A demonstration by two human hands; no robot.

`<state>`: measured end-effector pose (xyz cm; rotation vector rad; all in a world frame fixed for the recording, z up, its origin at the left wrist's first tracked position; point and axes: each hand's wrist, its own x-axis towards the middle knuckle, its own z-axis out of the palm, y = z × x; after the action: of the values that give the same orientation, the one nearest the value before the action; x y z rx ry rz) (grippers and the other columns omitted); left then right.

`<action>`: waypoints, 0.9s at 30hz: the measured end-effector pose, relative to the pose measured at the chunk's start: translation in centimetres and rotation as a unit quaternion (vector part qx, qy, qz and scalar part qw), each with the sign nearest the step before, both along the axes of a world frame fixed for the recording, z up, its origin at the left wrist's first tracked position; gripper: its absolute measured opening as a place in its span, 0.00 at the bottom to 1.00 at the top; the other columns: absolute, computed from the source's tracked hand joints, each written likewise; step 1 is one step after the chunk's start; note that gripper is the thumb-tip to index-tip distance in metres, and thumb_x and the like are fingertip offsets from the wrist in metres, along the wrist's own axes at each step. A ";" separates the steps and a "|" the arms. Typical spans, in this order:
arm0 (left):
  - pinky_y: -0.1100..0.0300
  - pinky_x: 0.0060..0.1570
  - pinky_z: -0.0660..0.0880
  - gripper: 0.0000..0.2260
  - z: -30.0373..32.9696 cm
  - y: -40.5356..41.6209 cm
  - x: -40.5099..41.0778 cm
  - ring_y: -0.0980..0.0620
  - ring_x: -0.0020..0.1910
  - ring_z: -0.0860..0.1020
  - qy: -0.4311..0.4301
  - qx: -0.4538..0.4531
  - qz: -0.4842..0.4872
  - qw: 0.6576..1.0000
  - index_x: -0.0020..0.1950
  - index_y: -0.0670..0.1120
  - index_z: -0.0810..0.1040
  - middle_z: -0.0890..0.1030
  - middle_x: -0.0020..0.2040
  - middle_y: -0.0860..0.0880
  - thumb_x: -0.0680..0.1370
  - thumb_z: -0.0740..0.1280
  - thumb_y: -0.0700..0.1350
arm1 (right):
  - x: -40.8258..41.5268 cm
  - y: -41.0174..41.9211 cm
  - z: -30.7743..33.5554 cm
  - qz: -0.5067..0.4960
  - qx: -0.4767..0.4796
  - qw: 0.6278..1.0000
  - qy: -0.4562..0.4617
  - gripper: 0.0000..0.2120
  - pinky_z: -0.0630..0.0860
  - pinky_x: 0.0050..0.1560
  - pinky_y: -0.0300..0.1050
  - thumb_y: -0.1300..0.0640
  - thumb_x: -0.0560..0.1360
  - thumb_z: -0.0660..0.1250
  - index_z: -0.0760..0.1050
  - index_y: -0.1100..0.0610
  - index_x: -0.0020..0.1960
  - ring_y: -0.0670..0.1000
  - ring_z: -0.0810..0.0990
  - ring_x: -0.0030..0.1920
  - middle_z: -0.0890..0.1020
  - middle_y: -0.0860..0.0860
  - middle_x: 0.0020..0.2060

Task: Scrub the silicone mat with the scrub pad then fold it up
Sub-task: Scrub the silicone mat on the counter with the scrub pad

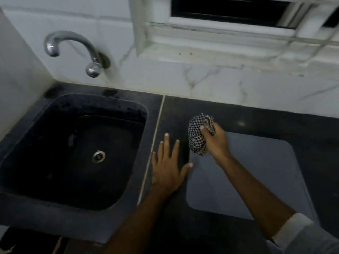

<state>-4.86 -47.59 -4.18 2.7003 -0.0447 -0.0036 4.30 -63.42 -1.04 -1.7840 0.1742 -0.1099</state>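
**Grey mat steadied at its edge while the pad works the far corner**

Grey, flat and rounded at its corners, the rectangular silicone mat (247, 173) is laid on the dark stone counter (275, 118), at about four o'clock from the middle of the view, just right of the black square sink (73, 151). The crumpled black-and-white checked scrub pad (199, 134) is gripped in the right hand (215, 142), fingers curled round it, over the mat's corner at eleven o'clock. The left hand (167, 167) is spread flat on the counter beside the mat's nine o'clock edge, fingers straight, with only the thumb tip reaching the mat.

Scrubbing appears to be the step in hand, with folding not yet begun. It would be done best if the mat were pinned more firmly, the left palm being shifted onto the grey surface so that the sheet is not dragged along. Overlapping strokes should be carried from the eleven o'clock corner toward five o'clock, with even pressure and the pad kept bunched.

Whether the pad is pressed onto the mat or held just above it cannot be told. The mat's five o'clock corner is covered by the right forearm and the white sleeve (300, 233). Any wetness or dirt on the mat cannot be made out in the dim, blurred view, and the chrome wall tap (73, 46) shows no visible water.
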 end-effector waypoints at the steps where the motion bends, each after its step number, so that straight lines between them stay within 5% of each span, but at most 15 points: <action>1: 0.40 0.73 0.47 0.39 -0.3 -2.6 -0.7 0.48 0.77 0.40 0.015 -0.004 -0.019 1.000 0.78 0.57 0.43 0.30 0.76 0.52 0.72 0.49 0.74 | -1.0 -2.7 -0.3 -0.020 0.000 1.000 0.010 0.10 0.77 0.48 0.40 0.56 0.77 0.65 0.74 0.53 0.58 0.41 0.79 0.46 0.80 0.49 0.50; 5: 0.34 0.68 0.39 0.43 -1.5 -11.1 -2.9 0.47 0.74 0.32 0.057 0.019 -0.091 0.994 0.75 0.62 0.36 0.25 0.73 0.53 0.68 0.49 0.77 | -5.1 -12.2 -1.2 -0.084 0.012 0.995 0.043 0.12 0.78 0.52 0.49 0.55 0.76 0.65 0.75 0.55 0.59 0.49 0.80 0.51 0.81 0.51 0.52; 9: 0.31 0.64 0.33 0.46 -2.7 -16.1 -3.6 0.47 0.70 0.25 0.120 0.032 -0.126 0.984 0.70 0.66 0.27 0.21 0.70 0.54 0.64 0.51 0.80 | -9.0 -19.3 -1.3 -0.118 0.044 0.990 0.059 0.06 0.78 0.44 0.41 0.55 0.74 0.68 0.77 0.45 0.49 0.42 0.81 0.46 0.82 0.45 0.48; 15: 0.30 0.62 0.29 0.47 -4.4 -17.1 -3.9 0.43 0.73 0.29 0.191 0.082 -0.159 0.965 0.72 0.65 0.31 0.25 0.73 0.52 0.64 0.54 0.79 | -12.8 -25.4 -1.7 -0.168 0.057 0.982 0.066 0.11 0.76 0.43 0.39 0.57 0.73 0.69 0.76 0.50 0.55 0.43 0.80 0.47 0.81 0.46 0.48; 27: 0.36 0.62 0.28 0.45 -4.4 -16.4 -3.8 0.44 0.72 0.28 0.177 0.078 -0.179 0.965 0.72 0.68 0.35 0.27 0.74 0.55 0.64 0.56 0.78 | -14.4 -27.2 -2.2 -0.153 0.101 0.980 0.073 0.11 0.77 0.43 0.37 0.60 0.74 0.68 0.77 0.52 0.56 0.44 0.81 0.48 0.82 0.46 0.48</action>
<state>-8.66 -63.95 -8.59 2.7627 -0.4366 -0.6206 -10.09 -90.60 -3.24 -1.5516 0.5460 -0.1752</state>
